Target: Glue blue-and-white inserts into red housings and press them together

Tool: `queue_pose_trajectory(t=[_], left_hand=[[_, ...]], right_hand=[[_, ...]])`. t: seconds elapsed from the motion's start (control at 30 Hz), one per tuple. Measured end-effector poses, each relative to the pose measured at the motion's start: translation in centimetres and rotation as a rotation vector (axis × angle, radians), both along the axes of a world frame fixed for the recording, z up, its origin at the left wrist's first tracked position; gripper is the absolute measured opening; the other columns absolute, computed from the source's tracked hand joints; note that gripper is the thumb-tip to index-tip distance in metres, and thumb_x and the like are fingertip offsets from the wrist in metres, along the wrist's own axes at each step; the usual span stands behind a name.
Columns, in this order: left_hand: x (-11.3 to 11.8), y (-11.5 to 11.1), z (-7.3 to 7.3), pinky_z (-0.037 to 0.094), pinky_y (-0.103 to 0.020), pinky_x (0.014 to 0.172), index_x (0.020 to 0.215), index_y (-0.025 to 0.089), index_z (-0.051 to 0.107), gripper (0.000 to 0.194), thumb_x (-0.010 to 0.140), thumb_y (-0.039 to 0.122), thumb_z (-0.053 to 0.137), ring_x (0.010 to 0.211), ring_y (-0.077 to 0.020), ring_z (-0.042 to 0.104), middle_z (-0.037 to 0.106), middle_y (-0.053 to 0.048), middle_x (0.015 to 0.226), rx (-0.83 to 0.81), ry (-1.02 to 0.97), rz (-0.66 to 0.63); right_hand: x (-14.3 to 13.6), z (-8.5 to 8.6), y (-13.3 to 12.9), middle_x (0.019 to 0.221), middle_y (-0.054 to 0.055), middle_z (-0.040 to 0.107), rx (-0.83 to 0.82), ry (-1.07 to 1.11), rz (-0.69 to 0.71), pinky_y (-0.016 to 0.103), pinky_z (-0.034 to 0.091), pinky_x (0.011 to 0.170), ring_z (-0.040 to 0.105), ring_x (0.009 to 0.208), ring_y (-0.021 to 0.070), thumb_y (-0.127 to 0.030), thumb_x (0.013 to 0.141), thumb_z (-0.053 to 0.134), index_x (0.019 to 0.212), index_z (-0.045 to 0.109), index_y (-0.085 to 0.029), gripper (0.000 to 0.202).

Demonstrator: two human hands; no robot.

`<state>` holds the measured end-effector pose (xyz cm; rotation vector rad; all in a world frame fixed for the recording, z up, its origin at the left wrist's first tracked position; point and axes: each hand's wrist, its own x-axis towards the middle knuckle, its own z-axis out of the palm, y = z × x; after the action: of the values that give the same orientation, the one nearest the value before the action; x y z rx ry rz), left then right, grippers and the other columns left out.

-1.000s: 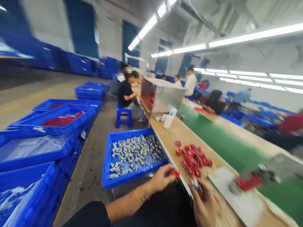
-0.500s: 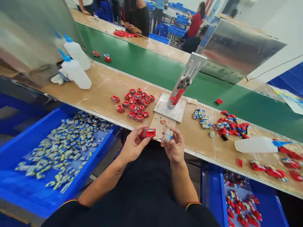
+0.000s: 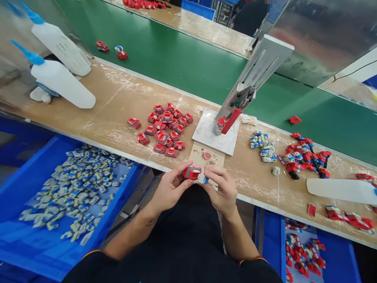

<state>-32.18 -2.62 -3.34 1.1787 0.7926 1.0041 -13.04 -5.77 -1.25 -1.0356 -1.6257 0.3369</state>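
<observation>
Sitting at the far left, a blue bin (image 3: 17, 239) holds a heap of small white-and-blue parts (image 3: 73, 188), and two squeeze bottles (image 3: 59, 84) lie on the bench (image 3: 118, 98) above it. Next comes a loose pile of red shells (image 3: 165, 129). At the bench's near edge the left hand (image 3: 169, 188) pinches one red shell (image 3: 192, 172) between thumb and fingertips, and the right hand (image 3: 222, 190) presses a small white part (image 3: 202, 179) against its right end; the two hands meet, each clamped on its own piece. Both pieces look like light, stiff moulded plastic, smooth enough to slip, so a grip on the flat sides near the ends seems safest. Both forearms rise from the lap with wrists bent inward and palms facing each other. Just beyond the hands stands a small press (image 3: 235, 106) on a pale plate (image 3: 216, 135), then more mixed parts (image 3: 300, 155) and another bottle (image 3: 341, 190). A green belt (image 3: 182, 59) runs behind.
</observation>
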Motion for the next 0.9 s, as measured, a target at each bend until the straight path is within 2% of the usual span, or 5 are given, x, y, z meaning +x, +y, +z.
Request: queue_pose_trajectory(t=[0.27, 0.47, 0.67, 0.77, 0.9], left_hand=[[0.0, -0.1, 0.3, 0.065, -0.031, 0.101, 0.138, 0.02, 0.072, 0.05, 0.09, 0.031, 0.084, 0.116, -0.0256, 0.08, 0.081, -0.012, 0.131, 0.161, 0.085, 0.01], [0.6, -0.2, -0.1, 0.064, -0.033, 0.102, 0.122, 0.024, 0.076, 0.033, 0.091, 0.026, 0.085, 0.113, -0.024, 0.081, 0.084, -0.008, 0.123, 0.283, 0.216, 0.165], [0.0, -0.5, -0.7, 0.064, -0.033, 0.101, 0.152, 0.03, 0.059, 0.073, 0.087, 0.026, 0.092, 0.117, -0.026, 0.08, 0.08, -0.008, 0.133, 0.343, -0.066, 0.034], [-0.2, -0.4, -0.5, 0.061, -0.037, 0.103, 0.141, 0.032, 0.07, 0.06, 0.086, 0.03, 0.093, 0.115, -0.027, 0.079, 0.082, -0.006, 0.124, 0.392, -0.081, 0.029], [0.1, -0.2, -0.6, 0.06, -0.04, 0.096, 0.139, 0.036, 0.07, 0.058, 0.086, 0.043, 0.092, 0.105, -0.0272, 0.077, 0.082, -0.006, 0.115, 0.478, -0.027, 0.067]], right_hand=[[-0.1, -0.5, 0.8, 0.11, 0.007, 0.08, 0.023, -0.192, 0.035, 0.041, 0.071, 0.094, 0.081, 0.109, 0.0254, -0.007, 0.1, 0.07, 0.15, 0.065, -0.036, 0.058], [-0.3, -1.8, 1.2, 0.102, 0.007, 0.08, 0.142, -0.188, 0.062, 0.041, 0.072, 0.09, 0.08, 0.11, 0.0271, -0.004, 0.096, 0.074, 0.154, 0.062, -0.034, 0.067], [0.0, -3.4, 0.6, 0.158, 0.015, 0.061, -0.306, 0.294, 0.352, 0.047, 0.067, 0.103, 0.072, 0.131, 0.0319, -0.073, 0.091, 0.073, 0.167, 0.04, -0.037, 0.091], [-0.2, -3.7, 0.4, 0.145, 0.014, 0.072, -0.469, 0.337, 0.405, 0.049, 0.063, 0.11, 0.073, 0.132, 0.0323, -0.077, 0.09, 0.07, 0.156, 0.056, -0.032, 0.082], [-0.4, -3.1, 0.0, 0.132, 0.013, 0.079, -0.44, 0.385, 0.373, 0.049, 0.064, 0.11, 0.076, 0.127, 0.0343, -0.075, 0.084, 0.078, 0.139, 0.072, -0.031, 0.07]])
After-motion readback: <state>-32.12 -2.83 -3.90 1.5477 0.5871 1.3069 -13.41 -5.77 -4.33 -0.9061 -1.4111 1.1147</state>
